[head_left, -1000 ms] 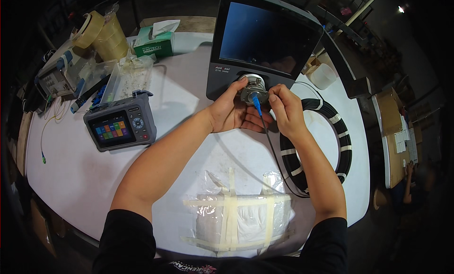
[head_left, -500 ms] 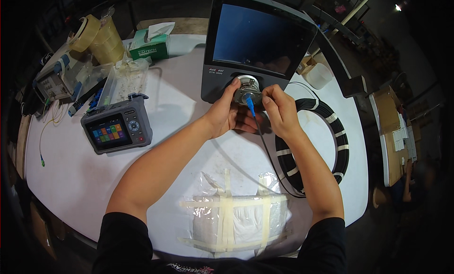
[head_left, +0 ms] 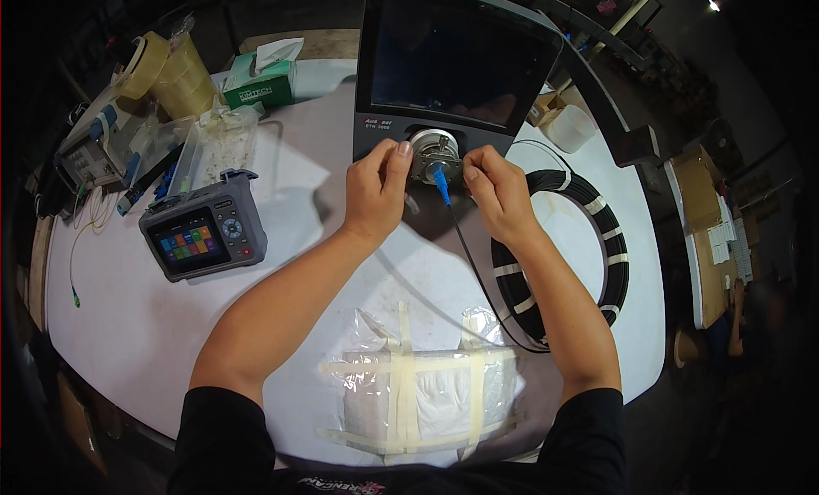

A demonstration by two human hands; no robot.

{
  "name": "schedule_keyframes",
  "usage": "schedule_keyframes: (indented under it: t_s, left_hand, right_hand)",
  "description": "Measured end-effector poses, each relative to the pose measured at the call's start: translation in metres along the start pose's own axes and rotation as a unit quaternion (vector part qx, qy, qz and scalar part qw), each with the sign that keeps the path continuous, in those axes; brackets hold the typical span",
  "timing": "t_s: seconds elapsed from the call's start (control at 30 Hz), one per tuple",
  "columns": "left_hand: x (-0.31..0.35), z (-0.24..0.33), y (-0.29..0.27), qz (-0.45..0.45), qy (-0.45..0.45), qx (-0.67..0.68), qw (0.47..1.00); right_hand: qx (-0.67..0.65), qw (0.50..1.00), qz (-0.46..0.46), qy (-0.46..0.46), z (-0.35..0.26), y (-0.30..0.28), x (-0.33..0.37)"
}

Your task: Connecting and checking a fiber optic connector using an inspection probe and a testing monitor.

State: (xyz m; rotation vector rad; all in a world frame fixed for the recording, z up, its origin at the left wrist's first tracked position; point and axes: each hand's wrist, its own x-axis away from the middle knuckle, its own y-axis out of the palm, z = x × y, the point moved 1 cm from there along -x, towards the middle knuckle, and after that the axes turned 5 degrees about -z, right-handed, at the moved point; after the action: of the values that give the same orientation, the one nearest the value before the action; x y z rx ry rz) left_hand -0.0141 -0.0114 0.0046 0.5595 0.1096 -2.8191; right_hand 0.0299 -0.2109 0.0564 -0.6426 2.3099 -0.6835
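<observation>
A grey desktop instrument point(head_left: 337, 154) with a dark screen point(head_left: 452, 64) stands at the back of the table. Low on its front is a round metal connector mount point(head_left: 431, 154), where a blue fiber-optic connector point(head_left: 439, 177) sits in the middle. From it a thin black cable point(head_left: 465, 243) hangs down and curves right. My left hand point(head_left: 375, 192) is closed at the mount's left rim, thumb and finger against it. On the other side, my right hand point(head_left: 503, 192) pinches the mount's right edge; its fingertips are partly hidden.
At right lies a taped coil of black cable point(head_left: 618, 243), with a white tub point(head_left: 572, 130) behind it. To the left are a handheld tester point(head_left: 205, 230), a clear tray point(head_left: 223, 154), a tissue box point(head_left: 263, 84) and tape rolls point(head_left: 175, 72). A taped clear-wrapped pad point(head_left: 435, 401) lies in front.
My left hand has come out from under the mount and closed at its left rim; its fingers were spread below before. The instrument's screen has darkened. My right hand stays at the mount's right.
</observation>
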Motion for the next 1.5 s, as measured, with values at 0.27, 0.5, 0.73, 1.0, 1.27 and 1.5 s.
schedule_keyframes:
  t_s: [0.27,0.5,0.73,1.0,1.27,1.5]
  left_hand:
    - [0.001,0.019,0.004,0.03,0.236,-0.075,0.968]
    - [0.002,0.022,0.006,-0.008,0.318,-0.14,0.938]
    - [0.002,0.02,0.006,-0.013,0.316,-0.141,0.938]
    - [0.001,0.018,0.007,-0.01,0.314,-0.161,0.936]
    - [0.001,0.018,0.009,-0.01,0.318,-0.168,0.933]
    - [0.003,0.019,0.006,0.004,0.28,-0.152,0.948]
  right_hand:
    - [-0.013,1.0,-0.013,0.017,-0.001,-0.002,0.001]
    - [0.029,0.996,0.055,-0.066,-0.015,0.0,0.001]
    - [0.085,0.986,0.029,-0.138,-0.01,0.001,0.001]
    - [0.091,0.982,0.037,-0.163,-0.009,0.002,0.002]
    - [0.104,0.979,0.036,-0.17,-0.011,0.002,0.002]
    - [0.116,0.982,0.032,-0.143,-0.017,0.003,0.001]
